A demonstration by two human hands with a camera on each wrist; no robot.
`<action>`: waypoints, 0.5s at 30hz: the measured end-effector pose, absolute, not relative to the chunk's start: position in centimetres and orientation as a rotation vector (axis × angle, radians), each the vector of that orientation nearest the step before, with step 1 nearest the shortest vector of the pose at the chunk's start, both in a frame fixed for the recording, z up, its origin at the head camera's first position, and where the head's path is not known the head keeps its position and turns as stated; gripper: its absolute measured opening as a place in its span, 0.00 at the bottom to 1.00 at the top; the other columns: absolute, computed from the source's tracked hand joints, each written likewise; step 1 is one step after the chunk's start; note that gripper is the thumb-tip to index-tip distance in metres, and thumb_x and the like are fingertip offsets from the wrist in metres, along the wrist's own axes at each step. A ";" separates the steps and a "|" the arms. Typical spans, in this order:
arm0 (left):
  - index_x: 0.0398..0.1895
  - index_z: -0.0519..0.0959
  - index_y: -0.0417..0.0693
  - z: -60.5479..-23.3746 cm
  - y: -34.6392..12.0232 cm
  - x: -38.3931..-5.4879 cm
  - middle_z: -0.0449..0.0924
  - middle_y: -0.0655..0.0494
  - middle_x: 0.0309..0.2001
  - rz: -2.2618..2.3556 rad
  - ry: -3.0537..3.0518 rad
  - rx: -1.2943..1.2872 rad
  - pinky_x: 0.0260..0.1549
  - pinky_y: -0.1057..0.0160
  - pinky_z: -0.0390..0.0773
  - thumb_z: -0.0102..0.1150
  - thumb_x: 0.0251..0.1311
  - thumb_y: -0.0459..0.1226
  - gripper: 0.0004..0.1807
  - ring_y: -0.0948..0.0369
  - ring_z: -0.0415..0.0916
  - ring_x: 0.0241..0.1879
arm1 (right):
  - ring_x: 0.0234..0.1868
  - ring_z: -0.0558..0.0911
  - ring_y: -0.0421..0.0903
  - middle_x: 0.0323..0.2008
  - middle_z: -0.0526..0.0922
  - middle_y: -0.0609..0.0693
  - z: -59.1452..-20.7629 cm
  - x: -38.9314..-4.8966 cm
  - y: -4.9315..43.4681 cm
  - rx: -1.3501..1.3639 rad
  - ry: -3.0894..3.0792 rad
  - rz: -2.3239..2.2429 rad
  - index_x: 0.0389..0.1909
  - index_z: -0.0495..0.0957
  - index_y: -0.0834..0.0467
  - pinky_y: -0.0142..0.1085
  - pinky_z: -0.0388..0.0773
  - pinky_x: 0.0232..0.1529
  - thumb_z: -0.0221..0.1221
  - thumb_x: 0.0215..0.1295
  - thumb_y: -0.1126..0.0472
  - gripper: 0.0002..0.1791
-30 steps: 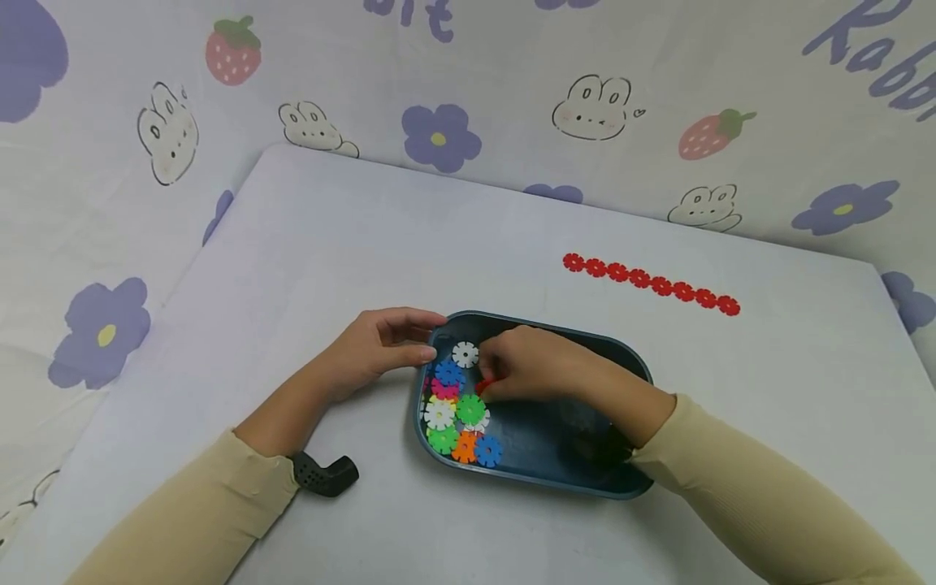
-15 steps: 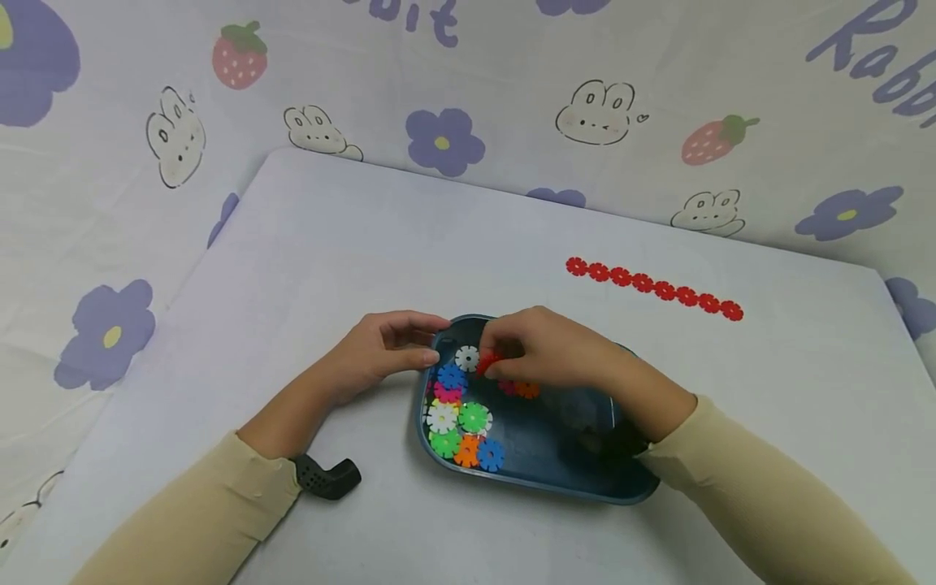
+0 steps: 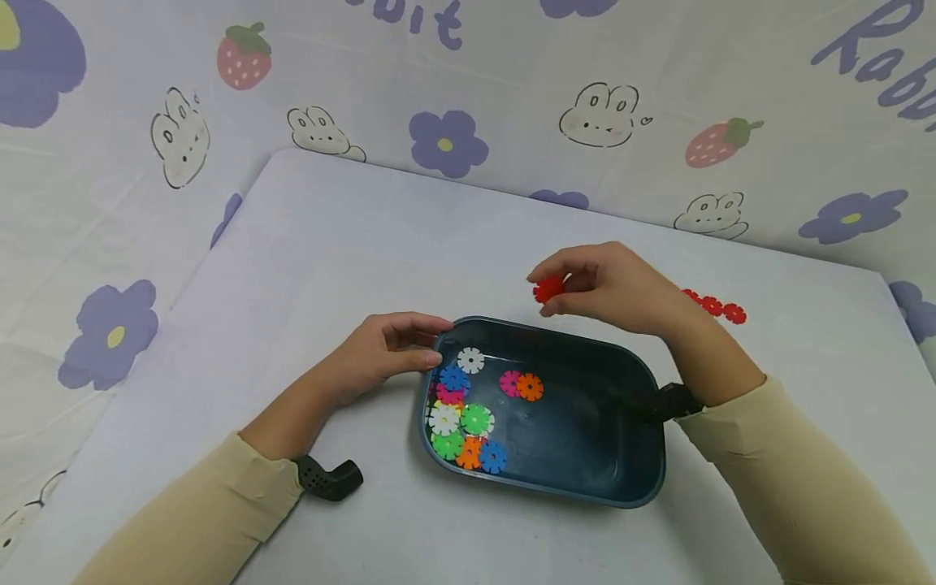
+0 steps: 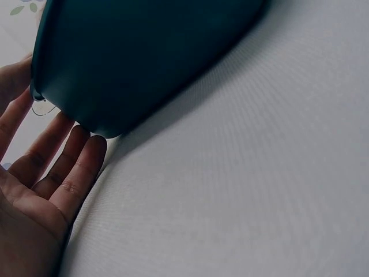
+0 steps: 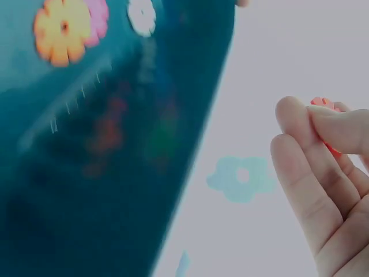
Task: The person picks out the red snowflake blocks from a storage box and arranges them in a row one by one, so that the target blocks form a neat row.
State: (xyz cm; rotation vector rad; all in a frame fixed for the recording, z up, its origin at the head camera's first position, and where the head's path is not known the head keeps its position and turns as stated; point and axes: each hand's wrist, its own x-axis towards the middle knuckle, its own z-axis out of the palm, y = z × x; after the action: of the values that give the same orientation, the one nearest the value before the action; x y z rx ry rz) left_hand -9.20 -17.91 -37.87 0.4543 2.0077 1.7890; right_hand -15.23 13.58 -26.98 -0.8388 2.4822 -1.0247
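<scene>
My right hand [image 3: 610,284] pinches a red snowflake building disc [image 3: 548,290] between thumb and fingertips, raised beyond the far rim of a dark teal plastic basin [image 3: 585,497]. In the right wrist view the red disc [image 5: 324,104] shows partly behind the thumb. My left hand [image 3: 383,349] holds the basin's far left corner, thumb on the rim; in the left wrist view its other fingers [image 4: 75,184] lie against the outer wall. Several discs in white, blue, green and other colours overlap at the basin's left end. A pink disc [image 3: 509,383] and an orange disc [image 3: 530,387] lie mid-basin.
On the white table [image 3: 366,236], behind the right hand, a row of red discs [image 3: 712,306] is partly hidden by that hand and wrist. A black wrist device [image 3: 329,479] projects from the left sleeve. A patterned cloth [image 3: 512,89] backs the table.
My right hand has come up out of the basin with the red disc, moving away and right. The pink and orange discs beneath it are uncovered. My left hand stays at the corner.
</scene>
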 end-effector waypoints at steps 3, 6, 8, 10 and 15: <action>0.61 0.77 0.47 -37.9 -17.9 -9.2 0.79 0.49 0.58 1.788 2.007 0.454 0.51 0.62 0.80 0.65 0.61 0.40 0.24 0.52 0.75 0.57 | 0.43 0.87 0.47 0.47 0.84 0.53 -26.6 -15.7 15.5 -0.682 2.573 -1.045 0.53 0.81 0.53 0.31 0.83 0.42 0.67 0.60 0.66 0.19; 0.61 0.77 0.48 -37.8 -17.9 -9.2 0.79 0.49 0.58 1.784 2.014 0.446 0.51 0.61 0.80 0.66 0.61 0.40 0.24 0.52 0.75 0.57 | 0.44 0.87 0.46 0.51 0.83 0.52 -26.6 -16.1 17.4 -0.501 2.638 -1.055 0.55 0.81 0.52 0.29 0.83 0.41 0.67 0.60 0.63 0.20; 0.61 0.77 0.48 -37.8 -17.9 -9.1 0.79 0.50 0.58 1.781 2.017 0.441 0.51 0.61 0.80 0.66 0.61 0.40 0.24 0.52 0.75 0.57 | 0.43 0.87 0.43 0.50 0.83 0.52 -26.9 -16.3 18.9 -0.420 2.682 -1.042 0.56 0.80 0.50 0.29 0.82 0.40 0.68 0.61 0.60 0.21; 0.61 0.77 0.48 -37.8 -17.9 -9.1 0.79 0.50 0.58 1.782 2.017 0.439 0.51 0.61 0.80 0.66 0.61 0.40 0.24 0.52 0.75 0.57 | 0.41 0.86 0.39 0.50 0.83 0.51 -27.2 -16.5 20.4 -0.346 2.724 -1.016 0.57 0.79 0.49 0.29 0.82 0.39 0.68 0.60 0.56 0.23; 0.61 0.78 0.49 -37.8 -17.9 -9.1 0.79 0.50 0.58 1.778 2.026 0.439 0.51 0.61 0.80 0.66 0.61 0.40 0.24 0.53 0.75 0.57 | 0.39 0.83 0.30 0.49 0.82 0.48 -28.3 -16.7 24.9 -0.181 2.783 -0.981 0.60 0.77 0.47 0.30 0.81 0.37 0.69 0.58 0.47 0.28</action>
State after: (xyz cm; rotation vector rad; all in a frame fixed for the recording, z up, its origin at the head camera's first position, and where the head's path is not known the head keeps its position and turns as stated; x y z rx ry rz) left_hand -9.12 -17.87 -37.82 0.4392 2.0265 1.7784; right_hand -16.75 24.89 -28.33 -0.1813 2.7830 -0.9811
